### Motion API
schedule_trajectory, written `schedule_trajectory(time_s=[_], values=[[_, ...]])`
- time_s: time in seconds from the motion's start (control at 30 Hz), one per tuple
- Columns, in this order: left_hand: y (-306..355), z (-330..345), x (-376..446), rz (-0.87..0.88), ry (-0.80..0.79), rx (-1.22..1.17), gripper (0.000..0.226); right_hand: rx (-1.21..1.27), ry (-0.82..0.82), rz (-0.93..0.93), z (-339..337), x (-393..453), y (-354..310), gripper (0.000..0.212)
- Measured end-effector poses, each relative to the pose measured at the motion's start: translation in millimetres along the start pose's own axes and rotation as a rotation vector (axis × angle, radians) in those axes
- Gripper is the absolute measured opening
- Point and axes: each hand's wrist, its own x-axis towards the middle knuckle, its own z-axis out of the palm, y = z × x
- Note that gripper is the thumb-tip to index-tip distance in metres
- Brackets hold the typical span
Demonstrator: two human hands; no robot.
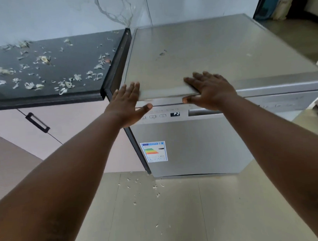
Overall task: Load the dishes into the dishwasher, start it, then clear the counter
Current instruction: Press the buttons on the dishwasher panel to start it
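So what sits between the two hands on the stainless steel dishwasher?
Head view: only bare front edge of the steel dishwasher top separates left hand and right hand.

Both bare arms reach forward from the lower corners, nearly straight at the elbows. The left hand (126,105) is held edge-on, fingers straight and together, thumb spread out to the right. The right hand (210,91) lies palm down with fingers flat and slightly fanned, its thumb hooked downward below the palm.

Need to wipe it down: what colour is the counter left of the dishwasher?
Black, speckled with pale scraps; the head view shows the counter beside the dishwasher.
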Motion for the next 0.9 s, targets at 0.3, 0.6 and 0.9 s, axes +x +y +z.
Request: schedule_trajectory(time_s=[0.3,0.6,0.9], values=[[1,-5,1,-0.007,-0.075,-0.028,0.084,-0.031,-0.114,-0.003,-6,-2,-2,0.081],[-3,-5,3,0.031,-0.121,-0.050,0.093,-0.052,-0.270,0.053,-18,0,-7,0.081],[-10,-46,12,0.127,-0.329,0.008,0.092,-0.127,-0.440,0.273,-39,1,-51,0.080]])
